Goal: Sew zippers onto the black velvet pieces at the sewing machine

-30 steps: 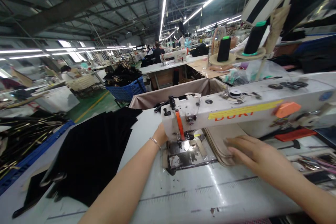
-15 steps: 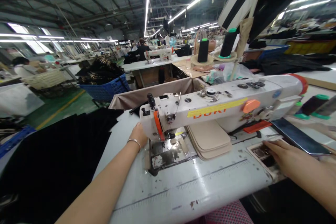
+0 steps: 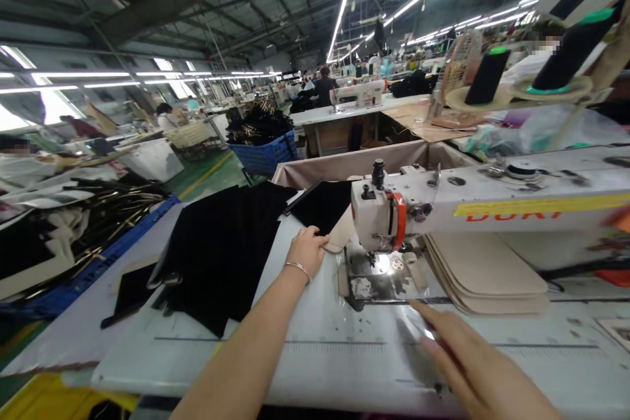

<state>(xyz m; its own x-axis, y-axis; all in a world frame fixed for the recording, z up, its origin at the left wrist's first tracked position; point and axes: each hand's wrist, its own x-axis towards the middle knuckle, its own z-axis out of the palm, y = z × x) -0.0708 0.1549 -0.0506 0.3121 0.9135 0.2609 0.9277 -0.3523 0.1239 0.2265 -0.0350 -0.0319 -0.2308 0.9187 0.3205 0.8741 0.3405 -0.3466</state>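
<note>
My left hand [image 3: 306, 253], wearing a thin bracelet, is left of the sewing machine head [image 3: 377, 213]. Its bent fingers grip the edge of a beige panel [image 3: 340, 234], which runs partly behind the head beside black fabric [image 3: 322, 207]. The underside of that grip is hidden. My right hand [image 3: 457, 348] reaches over the table in front of the metal needle plate [image 3: 381, 269], blurred, thumb and forefinger apart. A bright streak shows between them; I make out nothing held. Stacked beige panels [image 3: 492, 269] lie under the machine arm.
A black fabric pile [image 3: 216, 249] covers the table's left side. Blue baskets [image 3: 263, 154] with black pieces stand beyond. A fabric-lined bin [image 3: 354, 167] sits behind the machine. Black thread cones [image 3: 487, 79] rise at the right. People work in the background.
My view has swung left. My right hand has left the recess at the table's right and come before the needle plate. My left hand now shows at a beige panel beside the machine head.
</note>
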